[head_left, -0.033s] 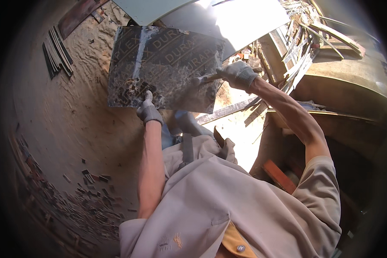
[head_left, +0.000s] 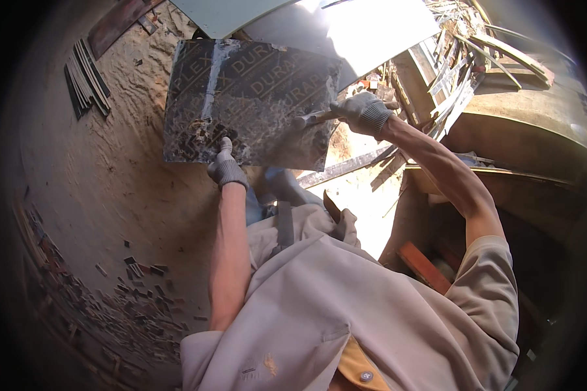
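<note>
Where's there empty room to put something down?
Bare ground lies between the strip bundle and the scattered offcuts, left of the left hand. The white panel beyond the printed board looks mostly bare, though glare hides some. Crowded: those offcuts and the scrap-strip heap.

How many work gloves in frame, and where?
2: one on the left hand, at the lower edge of the dark board; one on the right hand, around the handled tool. Dark areas could hide more.

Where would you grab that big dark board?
Probably grip the board by its near edge, coming from the person's side, thumb on top: it's flat and broad, and that edge faces the body. The left hand holds it there.
</note>
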Demonstrator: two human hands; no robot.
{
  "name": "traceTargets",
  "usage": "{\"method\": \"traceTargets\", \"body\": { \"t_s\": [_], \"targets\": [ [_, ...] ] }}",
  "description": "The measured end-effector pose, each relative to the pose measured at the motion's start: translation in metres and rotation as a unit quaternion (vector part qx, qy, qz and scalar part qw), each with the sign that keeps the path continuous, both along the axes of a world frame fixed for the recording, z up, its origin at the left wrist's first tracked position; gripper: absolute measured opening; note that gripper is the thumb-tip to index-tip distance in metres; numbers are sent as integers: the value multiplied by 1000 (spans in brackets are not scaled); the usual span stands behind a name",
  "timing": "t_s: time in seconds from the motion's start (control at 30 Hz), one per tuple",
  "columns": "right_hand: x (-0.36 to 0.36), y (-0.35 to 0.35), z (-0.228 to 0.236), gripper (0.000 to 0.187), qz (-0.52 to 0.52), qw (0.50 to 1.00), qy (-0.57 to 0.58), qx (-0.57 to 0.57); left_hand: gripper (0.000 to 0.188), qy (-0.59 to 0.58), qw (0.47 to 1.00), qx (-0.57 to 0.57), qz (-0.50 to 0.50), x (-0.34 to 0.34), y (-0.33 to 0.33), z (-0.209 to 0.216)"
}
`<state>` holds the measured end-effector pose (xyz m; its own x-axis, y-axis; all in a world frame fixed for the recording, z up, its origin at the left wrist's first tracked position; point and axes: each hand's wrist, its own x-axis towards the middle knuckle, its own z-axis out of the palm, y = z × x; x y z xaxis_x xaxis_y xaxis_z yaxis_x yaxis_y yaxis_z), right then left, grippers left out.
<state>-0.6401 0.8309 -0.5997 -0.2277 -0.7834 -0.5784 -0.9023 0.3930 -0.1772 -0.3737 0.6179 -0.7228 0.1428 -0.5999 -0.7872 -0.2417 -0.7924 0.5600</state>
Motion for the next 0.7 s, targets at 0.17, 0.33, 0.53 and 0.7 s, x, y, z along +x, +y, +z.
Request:
{"method": "traceTargets", "body": {
  "t_s": [0.17,0.33,0.53,0.7],
  "targets": [
    [-34,6,-29,10,40,994,91,45,54,-171,985,23,3,-12,-14,-10],
    [-57,53,-76,15,-47,986,103,-123,65,-129,990,34,48,-27,-12,-25],
    [-33,87,-97,12,-365,901,-20,-232,67,-108,994,21,13,-44,7,-28],
    [12,77,5,27,-488,780,-170,-353,69,-44,999,28,-2,-38,6,-19]
  ]
}}
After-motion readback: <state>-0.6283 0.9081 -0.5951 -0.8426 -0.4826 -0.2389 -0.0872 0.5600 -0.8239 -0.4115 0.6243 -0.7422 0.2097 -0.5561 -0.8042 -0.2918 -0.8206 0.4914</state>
